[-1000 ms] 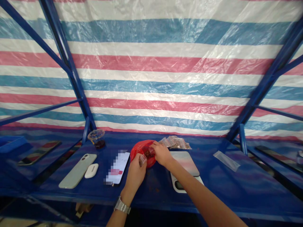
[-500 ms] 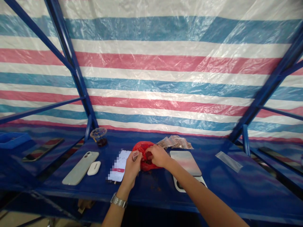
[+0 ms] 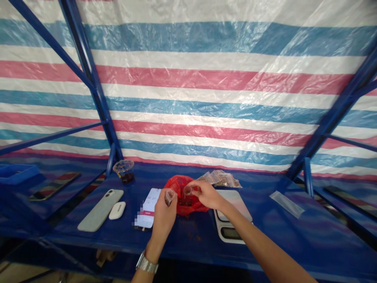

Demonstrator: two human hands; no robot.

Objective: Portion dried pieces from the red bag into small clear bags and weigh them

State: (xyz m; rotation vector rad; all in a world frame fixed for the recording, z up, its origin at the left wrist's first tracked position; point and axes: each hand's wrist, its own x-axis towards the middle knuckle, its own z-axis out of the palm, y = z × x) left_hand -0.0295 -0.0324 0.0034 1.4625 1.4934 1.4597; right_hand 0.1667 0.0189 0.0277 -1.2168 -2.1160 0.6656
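My left hand [image 3: 164, 210], with a metal-band watch on its wrist, is closed around a small clear plastic bag [image 3: 169, 196] whose mouth gapes upward. Between the fingers of my right hand [image 3: 203, 193] is a small clear round cup [image 3: 187, 190], held over a red plastic bag [image 3: 176, 184]. Dark loose bits show inside the red bag, though their kind is too small to tell. Just right of it, partly under my right forearm, lies a white kitchen scale [image 3: 232, 202] with a metal plate.
Several filled zip bags [image 3: 222, 179] lie behind the scale. A lit phone [image 3: 150, 202], a pale phone [image 3: 100, 210], a white earphone case [image 3: 117, 210] and a clear cup with dark liquid [image 3: 126, 177] are on the left. Flat clear bags [image 3: 287, 204] lie right on the blue table [image 3: 188, 243].
My right hand has lifted out of the red bag, bringing the small clear cup into sight. The bag in my left hand now shows a wider mouth.
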